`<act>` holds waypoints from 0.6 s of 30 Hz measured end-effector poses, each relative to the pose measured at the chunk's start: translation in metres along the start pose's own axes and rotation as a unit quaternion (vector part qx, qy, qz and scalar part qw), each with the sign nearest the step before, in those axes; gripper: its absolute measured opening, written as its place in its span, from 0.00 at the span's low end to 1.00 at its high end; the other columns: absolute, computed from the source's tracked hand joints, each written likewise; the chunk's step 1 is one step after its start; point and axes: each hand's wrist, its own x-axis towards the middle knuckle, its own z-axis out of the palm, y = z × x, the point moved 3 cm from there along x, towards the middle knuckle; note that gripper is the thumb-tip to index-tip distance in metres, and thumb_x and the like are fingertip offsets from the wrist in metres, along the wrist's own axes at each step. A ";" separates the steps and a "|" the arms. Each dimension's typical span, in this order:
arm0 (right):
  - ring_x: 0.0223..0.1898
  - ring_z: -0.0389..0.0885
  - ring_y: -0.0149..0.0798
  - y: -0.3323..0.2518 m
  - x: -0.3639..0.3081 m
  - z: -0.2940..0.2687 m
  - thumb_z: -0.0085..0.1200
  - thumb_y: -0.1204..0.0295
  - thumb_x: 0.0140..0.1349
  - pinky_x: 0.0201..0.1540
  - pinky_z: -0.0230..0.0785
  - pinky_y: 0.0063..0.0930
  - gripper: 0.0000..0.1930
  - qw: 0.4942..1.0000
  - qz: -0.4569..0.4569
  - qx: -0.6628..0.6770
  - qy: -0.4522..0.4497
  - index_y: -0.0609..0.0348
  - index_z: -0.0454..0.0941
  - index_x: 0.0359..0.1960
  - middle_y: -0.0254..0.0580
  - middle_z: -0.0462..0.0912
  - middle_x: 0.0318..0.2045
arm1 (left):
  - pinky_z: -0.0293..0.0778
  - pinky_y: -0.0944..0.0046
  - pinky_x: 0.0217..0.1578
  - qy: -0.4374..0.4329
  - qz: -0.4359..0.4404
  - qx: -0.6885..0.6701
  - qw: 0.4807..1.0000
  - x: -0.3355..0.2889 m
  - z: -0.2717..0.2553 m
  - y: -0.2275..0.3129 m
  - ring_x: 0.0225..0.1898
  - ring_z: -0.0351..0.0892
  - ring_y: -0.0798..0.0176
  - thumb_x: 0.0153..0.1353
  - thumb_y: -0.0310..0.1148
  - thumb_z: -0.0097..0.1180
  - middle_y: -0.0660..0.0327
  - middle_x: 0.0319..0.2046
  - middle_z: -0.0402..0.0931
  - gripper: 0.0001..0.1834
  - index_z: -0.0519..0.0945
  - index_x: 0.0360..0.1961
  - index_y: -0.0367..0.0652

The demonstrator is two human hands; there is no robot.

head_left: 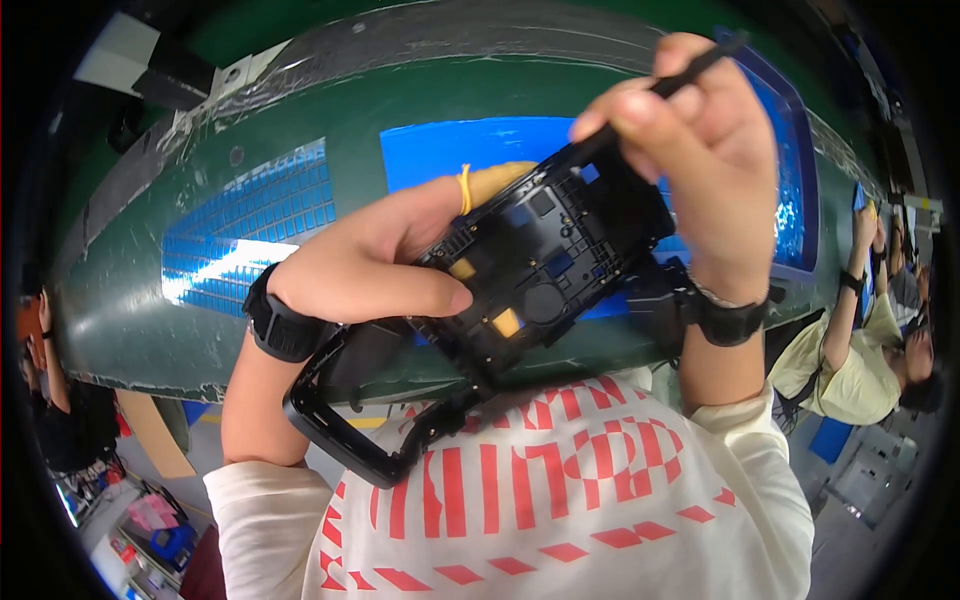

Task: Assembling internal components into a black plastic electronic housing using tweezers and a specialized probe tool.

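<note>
My left hand (385, 255) is closed round a black electronics housing (545, 260), tilted, with its inner side up. The thumb presses on the near left part, and a yellowish cover with a rolled rim shows on a finger at the far edge. Small gold-yellow and blue patches and a round black disc sit inside the housing. My right hand (700, 150) pinches a slim black stick-like tool (690, 75). Its lower end reaches the housing's far right edge; whether it touches I cannot tell. Some right fingers are hidden behind the hand.
Under my hands lies a blue sheet (430, 150) on the green bench (350, 110). A clear sheet of small blue rectangles (255, 225) is at left, a blue tray (808, 190) at right. A black frame (370, 455) hangs before my shirt. Another person (860, 350) sits at right.
</note>
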 end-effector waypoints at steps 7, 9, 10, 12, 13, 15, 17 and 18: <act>0.31 0.77 0.32 0.008 -0.006 0.020 0.49 0.83 0.51 0.34 0.70 0.20 0.14 0.992 0.053 0.096 -0.065 0.62 0.58 0.36 0.46 0.77 0.24 | 0.53 0.70 0.53 0.019 -0.035 0.059 0.997 -0.003 0.002 0.001 0.55 0.55 0.69 0.48 0.19 0.42 0.59 0.55 0.55 0.33 0.51 0.58 0.33; 0.30 0.77 0.32 0.008 -0.006 0.023 0.49 0.83 0.51 0.34 0.70 0.19 0.14 0.992 0.059 0.083 -0.068 0.62 0.58 0.36 0.46 0.77 0.25 | 0.54 0.70 0.52 0.024 -0.036 0.063 0.997 -0.004 0.001 0.001 0.53 0.56 0.69 0.48 0.19 0.42 0.60 0.54 0.57 0.32 0.52 0.58 0.33; 0.30 0.77 0.31 0.009 -0.007 0.024 0.49 0.84 0.51 0.33 0.70 0.19 0.14 0.993 0.069 0.068 -0.069 0.62 0.58 0.36 0.46 0.77 0.25 | 0.55 0.70 0.52 0.027 -0.037 0.063 0.997 -0.005 0.001 -0.001 0.52 0.58 0.70 0.49 0.20 0.42 0.60 0.53 0.58 0.31 0.53 0.58 0.34; 0.30 0.77 0.32 0.013 -0.007 0.029 0.48 0.84 0.52 0.33 0.70 0.19 0.14 0.995 0.058 0.045 -0.075 0.61 0.58 0.36 0.47 0.77 0.25 | 0.52 0.69 0.53 0.062 -0.072 0.076 0.993 -0.006 -0.001 -0.002 0.54 0.57 0.66 0.46 0.22 0.43 0.58 0.52 0.59 0.32 0.54 0.56 0.32; 0.30 0.77 0.32 0.013 -0.006 0.030 0.48 0.84 0.52 0.33 0.70 0.19 0.14 0.996 0.044 0.020 -0.077 0.61 0.58 0.36 0.47 0.77 0.26 | 0.50 0.67 0.55 0.093 -0.107 0.089 0.986 -0.007 -0.004 -0.003 0.55 0.57 0.63 0.42 0.24 0.43 0.55 0.52 0.61 0.34 0.55 0.55 0.31; 0.31 0.77 0.32 0.012 -0.005 0.030 0.48 0.83 0.52 0.33 0.70 0.19 0.14 0.996 0.036 -0.024 -0.080 0.60 0.57 0.37 0.49 0.77 0.27 | 0.51 0.68 0.55 0.114 -0.122 0.077 0.983 -0.009 -0.007 -0.003 0.55 0.57 0.64 0.43 0.24 0.42 0.55 0.52 0.61 0.33 0.55 0.55 0.31; 0.31 0.77 0.33 0.009 -0.004 0.026 0.47 0.82 0.53 0.34 0.69 0.19 0.14 0.999 0.014 -0.023 -0.030 0.60 0.57 0.37 0.51 0.77 0.28 | 0.52 0.69 0.54 0.131 -0.136 0.068 0.980 -0.007 -0.006 0.000 0.55 0.58 0.64 0.43 0.23 0.41 0.55 0.52 0.61 0.33 0.55 0.56 0.31; 0.31 0.77 0.33 0.007 -0.005 0.024 0.47 0.82 0.54 0.34 0.69 0.19 0.14 0.999 0.002 0.024 0.021 0.59 0.56 0.38 0.53 0.77 0.29 | 0.55 0.70 0.51 0.144 -0.079 0.058 0.985 -0.005 -0.003 0.007 0.52 0.61 0.66 0.46 0.22 0.41 0.57 0.50 0.62 0.32 0.54 0.57 0.33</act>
